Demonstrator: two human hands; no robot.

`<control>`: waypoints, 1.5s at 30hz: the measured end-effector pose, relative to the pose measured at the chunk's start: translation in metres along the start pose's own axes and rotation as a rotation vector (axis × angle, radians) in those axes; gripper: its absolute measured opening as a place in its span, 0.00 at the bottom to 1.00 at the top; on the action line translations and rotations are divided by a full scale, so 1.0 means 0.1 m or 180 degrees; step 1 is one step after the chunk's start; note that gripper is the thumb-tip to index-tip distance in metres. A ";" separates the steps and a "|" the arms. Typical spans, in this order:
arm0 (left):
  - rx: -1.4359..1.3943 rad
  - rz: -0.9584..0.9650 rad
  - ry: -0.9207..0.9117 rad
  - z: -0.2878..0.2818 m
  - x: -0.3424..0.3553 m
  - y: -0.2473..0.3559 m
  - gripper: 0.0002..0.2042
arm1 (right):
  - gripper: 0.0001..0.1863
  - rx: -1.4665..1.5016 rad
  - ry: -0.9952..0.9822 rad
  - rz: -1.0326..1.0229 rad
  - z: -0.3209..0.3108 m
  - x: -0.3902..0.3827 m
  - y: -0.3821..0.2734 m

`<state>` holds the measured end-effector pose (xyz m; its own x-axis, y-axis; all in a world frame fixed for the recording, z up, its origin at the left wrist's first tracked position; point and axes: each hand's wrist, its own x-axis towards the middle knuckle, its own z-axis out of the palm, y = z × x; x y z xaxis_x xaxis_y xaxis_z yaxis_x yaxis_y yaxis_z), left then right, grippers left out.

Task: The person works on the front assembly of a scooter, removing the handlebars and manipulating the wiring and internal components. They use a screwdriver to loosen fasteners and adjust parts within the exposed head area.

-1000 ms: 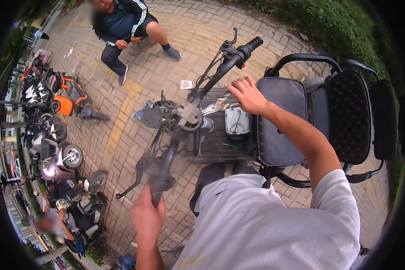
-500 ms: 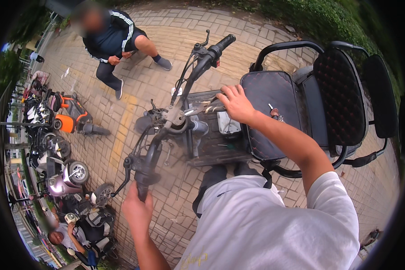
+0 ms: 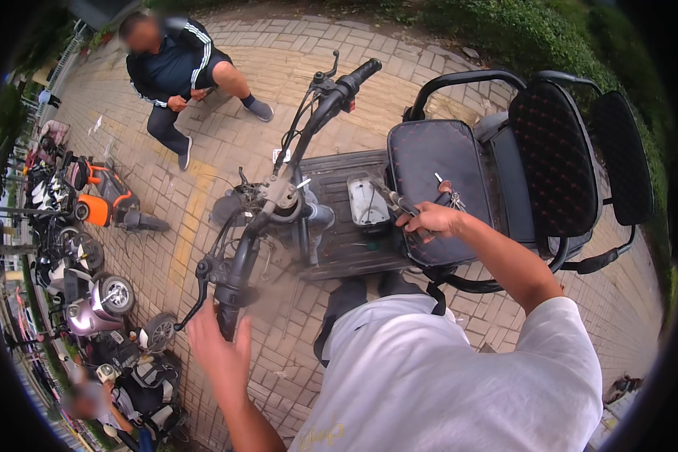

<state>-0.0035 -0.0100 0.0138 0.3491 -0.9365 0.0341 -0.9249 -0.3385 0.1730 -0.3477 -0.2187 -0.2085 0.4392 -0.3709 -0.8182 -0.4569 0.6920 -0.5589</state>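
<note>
My left hand (image 3: 217,350) has its thumb and fingers apart around the end of the left handlebar grip (image 3: 229,305) of a black three-wheeler, not closed on it. Over the front edge of the padded seat (image 3: 432,151), my right hand (image 3: 433,222) grips a metal hand tool (image 3: 392,201), which looks like pliers or a wrench with dark handles. A bunch of keys (image 3: 448,192) lies on the seat. A white box (image 3: 365,203) rests on the ridged footboard (image 3: 331,169) beside the steering stem. The exposed steering clamp (image 3: 279,188) sits between the handlebar's two halves.
A person (image 3: 166,75) in a dark striped jacket sits on the paving beyond the handlebar. Parked scooters, one an orange one (image 3: 98,211), line the left, with another person (image 3: 90,399) among them at lower left. A hedge (image 3: 527,38) borders the paving at upper right.
My right hand has moved down and right from above the footboard to the seat's edge, the tool now plainly in it. My left hand has loosened from the grip. The keys have come into sight.
</note>
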 end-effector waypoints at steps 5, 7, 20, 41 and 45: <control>-0.0758 0.0929 0.0599 0.02 0.01 0.35 0.19 | 0.19 -0.3087 0.2359 -0.0056 -0.13 -0.18 0.98; -0.0954 0.1094 0.0603 0.03 0.12 0.43 0.17 | 0.18 -0.3337 0.2603 -0.0036 -0.20 -0.20 1.17; -0.0643 0.0091 -0.0186 -0.22 0.06 -0.05 0.23 | 0.31 0.0089 0.1088 -0.1382 0.95 0.15 -0.62; -0.1124 0.0228 -0.0437 0.04 -0.16 -0.43 0.27 | 0.16 0.0614 0.1610 -0.1181 1.78 1.12 -1.34; -0.1227 0.0206 -0.0432 0.01 -0.12 -0.39 0.25 | 0.19 0.0540 0.1747 -0.1588 1.63 1.29 -1.24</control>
<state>0.0277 0.0145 0.0053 0.2452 -0.9670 -0.0685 -0.8112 -0.2434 0.5318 -0.1088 -0.2514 -0.2230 0.0943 -0.8889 -0.4483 -0.1603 0.4309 -0.8881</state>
